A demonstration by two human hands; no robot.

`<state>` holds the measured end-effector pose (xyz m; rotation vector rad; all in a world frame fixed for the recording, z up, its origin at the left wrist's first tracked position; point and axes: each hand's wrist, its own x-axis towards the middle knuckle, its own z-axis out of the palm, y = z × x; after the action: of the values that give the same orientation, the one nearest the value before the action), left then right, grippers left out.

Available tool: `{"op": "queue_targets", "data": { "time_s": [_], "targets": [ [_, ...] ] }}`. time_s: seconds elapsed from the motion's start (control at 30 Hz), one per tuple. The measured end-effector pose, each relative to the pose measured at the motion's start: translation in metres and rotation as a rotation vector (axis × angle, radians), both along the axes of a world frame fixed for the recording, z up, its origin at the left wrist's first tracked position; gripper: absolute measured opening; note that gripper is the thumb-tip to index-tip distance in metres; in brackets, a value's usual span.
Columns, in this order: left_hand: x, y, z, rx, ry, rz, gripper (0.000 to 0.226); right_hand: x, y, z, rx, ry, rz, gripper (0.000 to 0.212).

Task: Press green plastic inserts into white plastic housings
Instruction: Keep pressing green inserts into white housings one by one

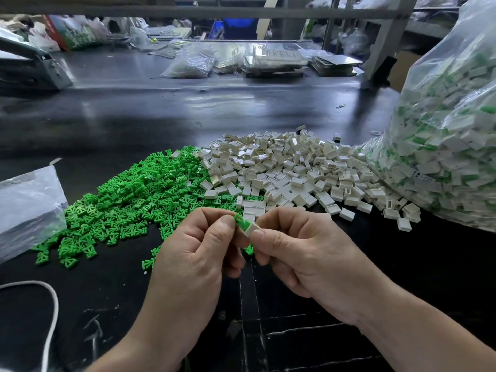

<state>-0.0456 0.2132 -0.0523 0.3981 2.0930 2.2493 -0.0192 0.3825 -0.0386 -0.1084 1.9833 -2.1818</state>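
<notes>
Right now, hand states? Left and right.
Left hand: pinching a green insert.
Right hand: pinching a white housing, with the insert at its opening.

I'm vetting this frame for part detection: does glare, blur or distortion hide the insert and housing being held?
Head view: green insert and white housing are sharp, evenly lit; glare streaks the dark table farther back; reflections on the clear bag veil its contents; far clutter is soft; the wide lens tilts the right-side uprights.
</notes>
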Motion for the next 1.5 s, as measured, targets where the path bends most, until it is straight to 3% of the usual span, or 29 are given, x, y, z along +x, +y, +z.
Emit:
{"op": "queue_targets", "data": {
  "time_s": [0.2, 0.63, 0.87, 0.97, 1.1, 1.27, 1.33, 1.43, 1.5],
  "targets": [
    [0.002, 0.0, 0.002, -0.045, 0.055, 0.041, 0.017, 0.001, 0.0, -0.005, 0.085, 0.114, -0.024, 0.013],
    [0.01, 0.007, 0.011, -0.223, 0.118, 0.037, 0.022, 0.004, -0.004, -0.004, 0.175, 0.119, -0.045, 0.015],
    [0.009, 0.006, 0.013, -0.284, 0.103, -0.036, 0.022, 0.006, -0.001, 0.0, 0.346, 0.151, -0.024, 0.016],
    [0.011, 0.008, 0.011, -0.24, 0.079, -0.048, 0.021, 0.006, 0.0, 0.0, 0.302, 0.116, -0.029, 0.017],
    [0.008, 0.009, 0.007, -0.143, 0.024, -0.069, 0.028, 0.001, 0.001, 0.003, 0.053, -0.006, -0.054, 0.017],
    [0.001, -0.002, 0.004, -0.197, 0.081, -0.082, 0.028, 0.001, 0.004, 0.008, -0.059, -0.084, 0.002, 0.016],
    [-0.003, -0.005, 0.002, -0.085, 0.017, -0.065, 0.045, 0.004, -0.001, 0.01, -0.054, -0.096, 0.052, 0.015],
    [0.0, 0.0, 0.006, 0.259, -0.237, -0.194, 0.067, 0.011, -0.016, 0.008, -0.027, -0.117, 0.134, 0.022],
    [0.008, 0.008, 0.007, 0.34, -0.339, -0.251, 0.073, 0.016, -0.028, 0.005, 0.007, -0.127, 0.166, 0.023]
  ]
}}
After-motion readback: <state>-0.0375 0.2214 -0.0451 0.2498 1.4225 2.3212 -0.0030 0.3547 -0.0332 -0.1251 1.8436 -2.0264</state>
